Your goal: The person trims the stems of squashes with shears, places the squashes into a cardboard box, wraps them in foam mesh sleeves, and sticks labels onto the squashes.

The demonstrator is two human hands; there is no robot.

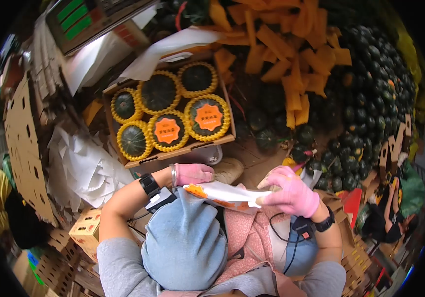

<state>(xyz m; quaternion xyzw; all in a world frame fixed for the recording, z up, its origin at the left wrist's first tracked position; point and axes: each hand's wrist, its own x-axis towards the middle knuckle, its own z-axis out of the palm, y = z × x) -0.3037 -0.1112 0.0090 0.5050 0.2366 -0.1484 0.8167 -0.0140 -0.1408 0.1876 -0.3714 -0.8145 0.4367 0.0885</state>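
My right hand (291,192), in a pink glove, pinches the right end of a white sheet (229,192) with orange stickers, held low in front of my body. My left hand (193,174), also gloved in pink, lies by the sheet's left end with its fingers curled; what they hold, if anything, is hidden. Beyond my left hand is an open cardboard box (187,149) of green pumpkins in yellow foam nets. Two pumpkins in its near row, the middle one (167,130) and the right one (207,119), carry orange labels.
Orange foam nets (296,64) lie heaped at the top, beside a large pile of green pumpkins (370,99). White paper (84,163) and a flat cardboard sheet (24,148) are at left. A scale display (76,20) stands top left. Other people are at both edges.
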